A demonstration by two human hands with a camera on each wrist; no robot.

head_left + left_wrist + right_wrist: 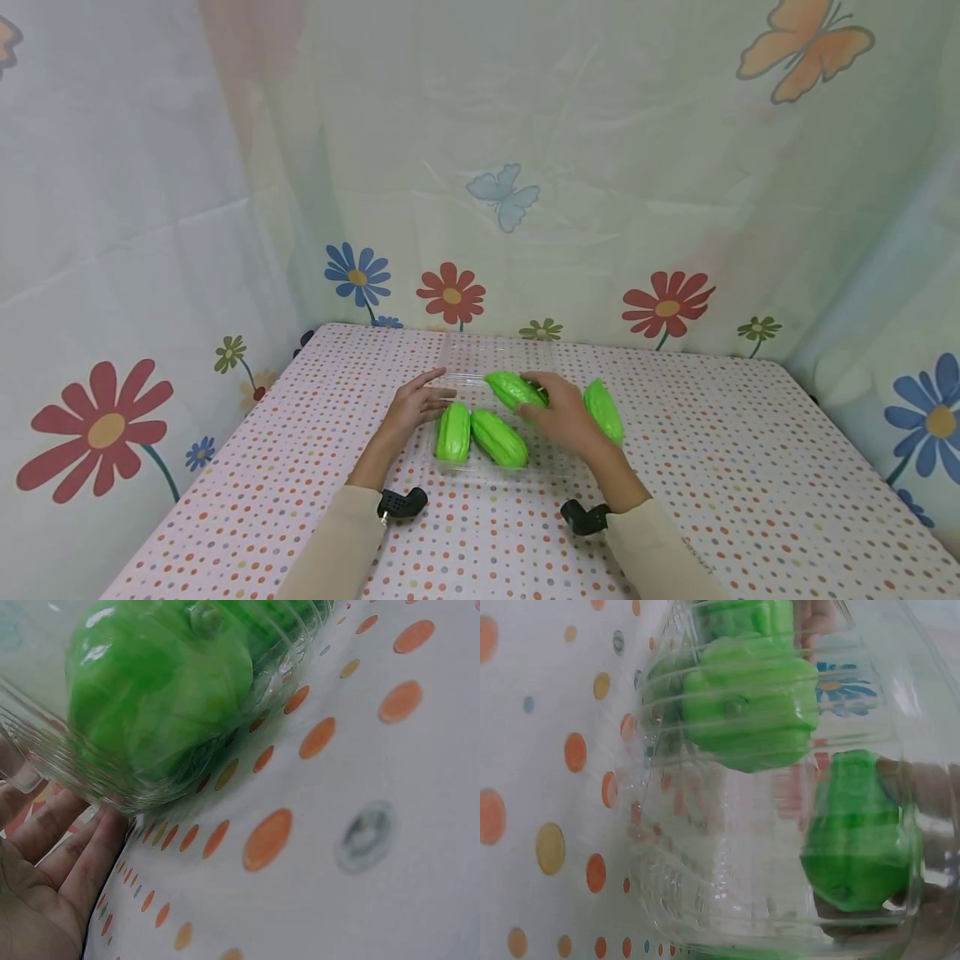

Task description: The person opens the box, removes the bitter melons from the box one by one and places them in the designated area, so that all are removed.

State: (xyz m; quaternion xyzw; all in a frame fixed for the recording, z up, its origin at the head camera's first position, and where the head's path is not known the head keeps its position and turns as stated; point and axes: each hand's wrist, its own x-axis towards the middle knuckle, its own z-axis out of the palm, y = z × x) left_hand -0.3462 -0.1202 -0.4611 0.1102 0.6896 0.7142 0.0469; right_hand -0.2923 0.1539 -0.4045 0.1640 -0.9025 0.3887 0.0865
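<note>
A clear plastic clamshell container (551,467) stands on the table with its lid (480,354) folded back. Inside, on the left half, lie two bright green, ridged star fruits, one upright along the left wall (453,433) and one slanted (498,439). My right hand (564,412) grips another star fruit (512,388) between thumb and fingers, over the container's back right part. To the right of that hand, outside the container, lies one more star fruit (603,411). My left hand (408,407) rests its extended fingers (94,859) by the container's left wall, holding nothing.
A dotted cloth covers the table (712,483). Behind it hangs a curtain (570,250) printed with flowers and butterflies, which also closes in both sides. Black wrist cameras (402,503) sit at both cuffs.
</note>
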